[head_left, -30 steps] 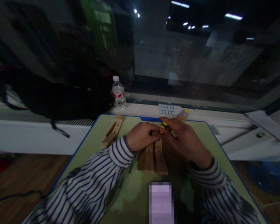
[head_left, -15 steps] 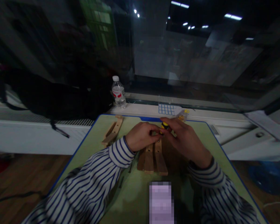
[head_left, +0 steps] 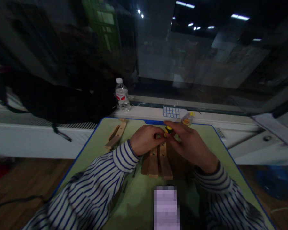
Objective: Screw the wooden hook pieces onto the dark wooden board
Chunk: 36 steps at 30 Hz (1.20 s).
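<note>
Both hands meet over wooden slats [head_left: 158,161] lying on a green mat [head_left: 96,150]. My right hand [head_left: 190,145] is closed round a small yellow and black screwdriver [head_left: 168,129], held upright over the far end of the slats. My left hand [head_left: 145,139] is curled, its fingers pinched beside the tool's tip on something too small to make out. Striped sleeves cover both forearms.
A second wooden piece [head_left: 116,134] lies at the mat's far left. A water bottle [head_left: 122,95] stands on the white sill, with a blue grid card [head_left: 171,112] and a small plastic bag [head_left: 187,119] of parts beside it. A dark window rises behind.
Almost nothing differs. My right hand has shifted very slightly on the screwdriver; the left hand and the slats stay where they were.
</note>
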Motion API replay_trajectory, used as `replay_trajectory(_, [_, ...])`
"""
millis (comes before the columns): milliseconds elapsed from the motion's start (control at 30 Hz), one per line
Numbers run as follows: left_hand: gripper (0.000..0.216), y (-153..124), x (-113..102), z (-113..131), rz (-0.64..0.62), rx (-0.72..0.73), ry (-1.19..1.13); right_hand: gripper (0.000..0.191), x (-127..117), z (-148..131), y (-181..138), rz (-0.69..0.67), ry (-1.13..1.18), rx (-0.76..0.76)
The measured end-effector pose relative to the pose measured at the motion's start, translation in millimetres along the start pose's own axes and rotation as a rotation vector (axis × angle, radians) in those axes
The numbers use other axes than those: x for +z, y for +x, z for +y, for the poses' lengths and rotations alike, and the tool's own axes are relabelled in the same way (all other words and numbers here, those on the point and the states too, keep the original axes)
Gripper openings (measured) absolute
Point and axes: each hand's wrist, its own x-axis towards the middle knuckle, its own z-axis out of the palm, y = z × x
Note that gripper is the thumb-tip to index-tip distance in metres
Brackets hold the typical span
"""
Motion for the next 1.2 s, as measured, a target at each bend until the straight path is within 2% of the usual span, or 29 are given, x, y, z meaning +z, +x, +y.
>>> replay_trajectory(800, [0.023, -0.7, 0.5, 0.7, -0.018, -0.008, -0.013, 0.036, 2.7, 2.2, 1.3, 0.004, 0.016, 0.031])
replay_trajectory(1200, [0.019, -0.6, 2.3, -0.9, -0.013, -0.025, -0.047, 0.043, 1.9, 0.6, 0.7, -0.021, -0.014, 0.057])
